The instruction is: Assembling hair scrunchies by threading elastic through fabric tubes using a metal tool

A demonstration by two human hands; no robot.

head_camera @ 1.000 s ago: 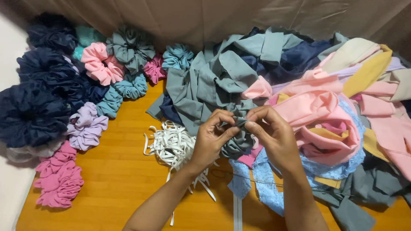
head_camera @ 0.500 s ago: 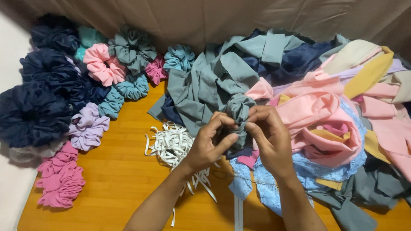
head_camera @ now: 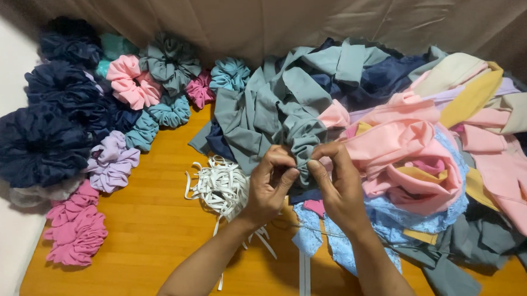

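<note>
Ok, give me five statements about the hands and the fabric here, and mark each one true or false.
1. Both hands pinch a grey-green fabric strip. True: the left hand and right hand meet on it.
2. The white elastic lies right of the right hand. False: it lies left of the left hand.
3. Finished scrunchies sit along the left side of the table. True.
4. The table is bare metal. False: it is orange-brown wood.
5. Pink fabric is heaped right of the hands. True.
</note>
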